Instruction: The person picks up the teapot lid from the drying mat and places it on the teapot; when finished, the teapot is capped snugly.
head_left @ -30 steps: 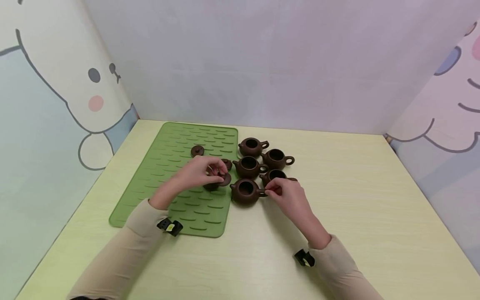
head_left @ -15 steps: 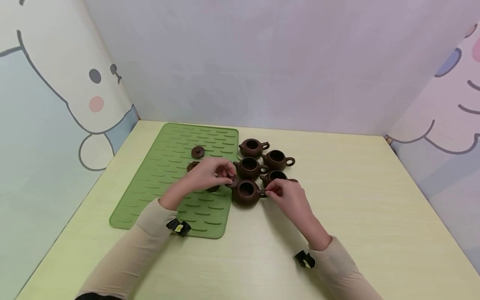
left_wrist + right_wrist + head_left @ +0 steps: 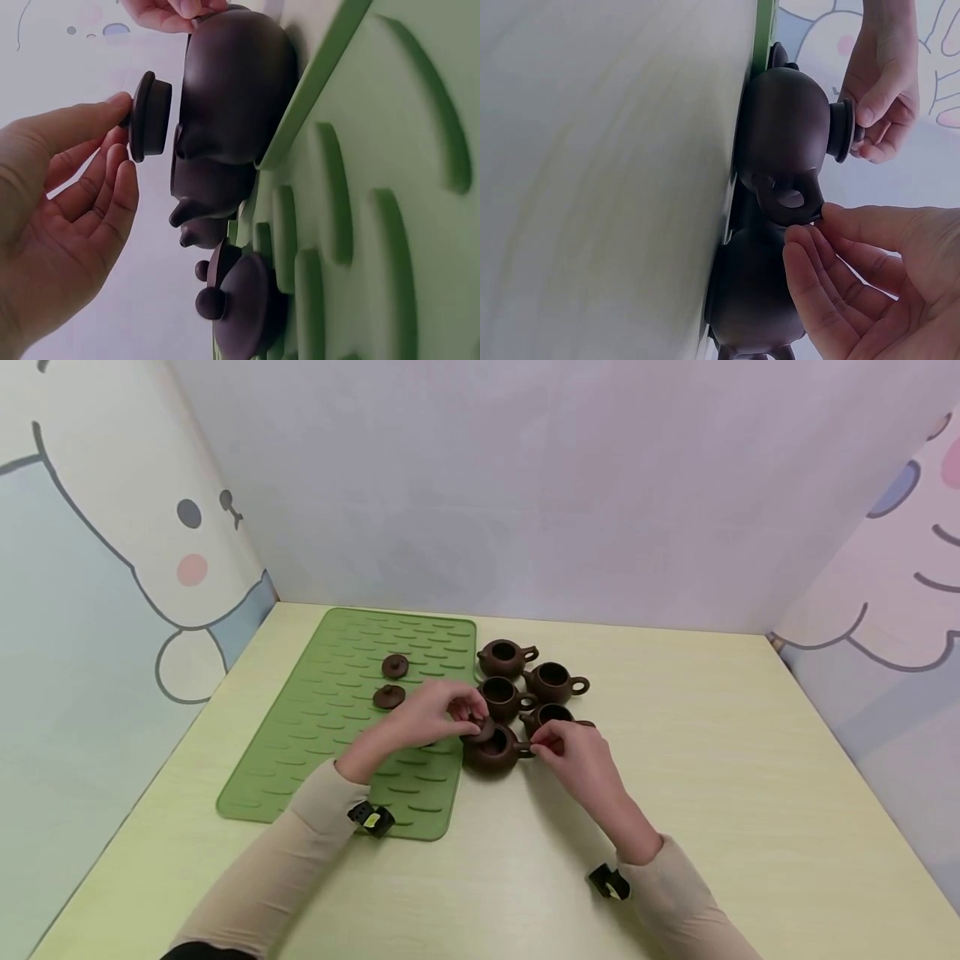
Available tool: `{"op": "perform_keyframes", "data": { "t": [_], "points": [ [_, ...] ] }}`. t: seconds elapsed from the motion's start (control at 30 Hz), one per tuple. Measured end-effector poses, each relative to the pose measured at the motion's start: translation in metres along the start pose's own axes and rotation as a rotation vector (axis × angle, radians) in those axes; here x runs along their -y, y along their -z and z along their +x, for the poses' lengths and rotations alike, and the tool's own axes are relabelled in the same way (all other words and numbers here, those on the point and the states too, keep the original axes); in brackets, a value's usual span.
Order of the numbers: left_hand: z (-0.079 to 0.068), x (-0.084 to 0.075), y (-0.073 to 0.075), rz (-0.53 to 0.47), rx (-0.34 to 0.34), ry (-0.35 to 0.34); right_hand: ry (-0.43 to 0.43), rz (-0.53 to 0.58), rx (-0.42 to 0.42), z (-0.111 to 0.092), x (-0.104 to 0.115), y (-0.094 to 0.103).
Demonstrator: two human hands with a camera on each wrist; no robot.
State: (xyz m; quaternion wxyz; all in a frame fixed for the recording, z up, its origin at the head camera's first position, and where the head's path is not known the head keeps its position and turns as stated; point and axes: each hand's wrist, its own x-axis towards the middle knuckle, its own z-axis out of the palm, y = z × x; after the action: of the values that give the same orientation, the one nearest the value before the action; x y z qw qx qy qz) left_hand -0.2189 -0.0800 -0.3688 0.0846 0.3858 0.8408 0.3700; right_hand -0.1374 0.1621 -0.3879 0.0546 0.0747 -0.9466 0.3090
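My left hand (image 3: 438, 714) pinches a dark brown teapot lid (image 3: 154, 118) by its knob. In the head view, this lid overlaps the opening of the nearest brown teapot (image 3: 491, 762); in the left wrist view a gap shows between the lid and the pot. My right hand (image 3: 581, 760) pinches that teapot's loop handle (image 3: 784, 206) between thumb and fingertips. The pot stands upright beside the green mat, its spout toward the left hand. Two more lids, one far (image 3: 395, 666) and one nearer (image 3: 389, 697), lie knob up on the mat.
Several lidless teapots stand close behind the held one, among them a far one (image 3: 501, 658) and one on the right (image 3: 552, 682). The ridged green mat (image 3: 300, 760) covers the left of the pale wooden table (image 3: 712, 760). A plain wall (image 3: 525, 485) rises behind.
My left hand has carried the lid rightward from over the mat to above the nearest teapot, uncovering a lid on the mat. The right hand has kept its grip on the handle.
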Motion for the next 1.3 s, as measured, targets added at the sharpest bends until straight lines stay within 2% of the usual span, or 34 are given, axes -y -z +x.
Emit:
{"op": "perform_keyframes", "data": {
  "t": [0.47,0.8,1.3],
  "points": [
    [0.007,-0.002,-0.014,-0.011,0.057,0.017,0.002,0.0,0.004,0.0,0.002,-0.001],
    [0.006,-0.002,-0.02,0.044,0.064,-0.016,-0.003,-0.001,0.005,0.0,0.003,0.0],
    [0.001,0.001,-0.015,0.026,0.04,0.017,0.012,0.008,-0.021,-0.001,-0.004,0.005]
  ]
}}
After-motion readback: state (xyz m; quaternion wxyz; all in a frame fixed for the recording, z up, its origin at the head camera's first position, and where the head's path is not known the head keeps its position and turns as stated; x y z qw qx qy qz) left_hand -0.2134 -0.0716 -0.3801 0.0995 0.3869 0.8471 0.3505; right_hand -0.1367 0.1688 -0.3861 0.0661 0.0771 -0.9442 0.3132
